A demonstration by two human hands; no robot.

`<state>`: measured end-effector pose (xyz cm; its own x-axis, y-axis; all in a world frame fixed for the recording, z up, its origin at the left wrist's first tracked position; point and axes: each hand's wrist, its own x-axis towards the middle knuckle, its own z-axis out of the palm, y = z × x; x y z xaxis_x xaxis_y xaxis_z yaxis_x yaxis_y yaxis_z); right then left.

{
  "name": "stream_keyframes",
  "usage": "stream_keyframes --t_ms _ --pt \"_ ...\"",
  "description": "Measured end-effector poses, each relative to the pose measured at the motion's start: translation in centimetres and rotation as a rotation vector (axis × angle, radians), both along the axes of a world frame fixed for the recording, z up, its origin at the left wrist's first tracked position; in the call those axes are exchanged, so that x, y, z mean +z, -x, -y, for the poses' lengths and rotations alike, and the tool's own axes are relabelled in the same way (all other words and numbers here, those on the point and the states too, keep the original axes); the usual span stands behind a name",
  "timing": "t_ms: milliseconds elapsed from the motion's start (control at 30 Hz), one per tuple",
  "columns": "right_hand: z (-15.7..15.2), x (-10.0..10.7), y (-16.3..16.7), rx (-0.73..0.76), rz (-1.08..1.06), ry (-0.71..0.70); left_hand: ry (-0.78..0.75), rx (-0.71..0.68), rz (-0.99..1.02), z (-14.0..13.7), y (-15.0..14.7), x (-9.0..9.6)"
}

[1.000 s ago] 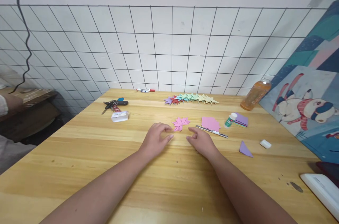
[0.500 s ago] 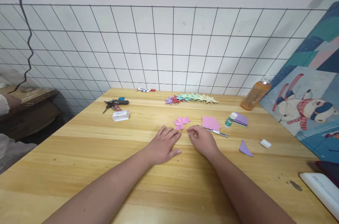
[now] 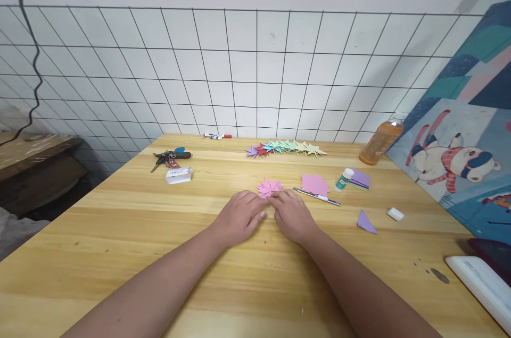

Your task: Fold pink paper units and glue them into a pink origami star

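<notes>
A pink folded paper star (image 3: 269,187) with pointed tips lies on the table in front of me. My left hand (image 3: 240,218) is at its near left edge, fingers curled and closed on the paper's border. From the right, my right hand (image 3: 293,214) meets it, its bent fingertips closed at the star's near edge. The fingertips of both hands almost touch, and they cover the lowest tip of the star. Just right of my right hand lie a slim craft knife or pen (image 3: 317,197) and pink paper sheets (image 3: 314,184).
Behind is a row of folded paper stars (image 3: 285,148). To the right are a glue stick (image 3: 344,179), purple paper (image 3: 360,178), a purple triangle (image 3: 366,222), an eraser (image 3: 395,214) and a bottle (image 3: 382,141). Keys (image 3: 171,157), a white box (image 3: 179,175) and markers (image 3: 217,136) lie left.
My left hand has gone from flat to curled. My right hand has moved left to the star's near edge. The star looks fuller and rounder. The view has shifted slightly.
</notes>
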<state>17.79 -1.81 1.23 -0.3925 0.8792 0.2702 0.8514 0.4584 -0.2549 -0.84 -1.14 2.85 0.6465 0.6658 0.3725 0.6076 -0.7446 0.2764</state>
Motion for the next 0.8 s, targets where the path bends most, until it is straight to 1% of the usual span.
stream_keyframes --t_ms 67,133,200,267,333,400,500,600,700,800 --pt "0.2 0.3 0.0 0.044 -0.066 0.011 0.010 -0.008 -0.024 0.0 0.0 -0.1" --pt "0.1 0.7 -0.5 0.032 -0.152 -0.003 0.021 -0.017 -0.069 -0.2 0.0 -0.4" --pt "-0.4 1.1 -1.7 -0.085 -0.199 -0.062 0.024 -0.035 -0.122 -0.5 0.2 -0.6" --pt "-1.0 1.4 -3.3 -0.224 -0.168 -0.120 0.009 -0.050 -0.162 -0.8 0.6 -0.8" --pt "-1.6 1.5 -5.1 -0.328 -0.113 -0.147 -0.016 -0.042 -0.177 -1.0 0.9 -0.8" --pt "-2.0 1.5 -6.7 -0.440 -0.052 -0.138 -0.032 -0.009 -0.166 -1.0 1.1 -0.5" --pt "-2.1 1.3 -7.9 -0.578 0.057 -0.066 -0.028 0.049 -0.119 -0.7 1.0 0.1" --pt "-1.9 1.3 -7.9 -0.612 0.139 -0.005 -0.029 0.024 -0.124 -0.3 0.8 0.4" --pt "-1.7 1.4 -7.4 -0.608 0.179 -0.010 -0.045 -0.035 -0.185 -0.4 0.7 0.3" --pt "-1.7 1.6 -7.1 -0.617 0.182 -0.017 -0.060 -0.052 -0.234 -0.7 1.0 0.0"
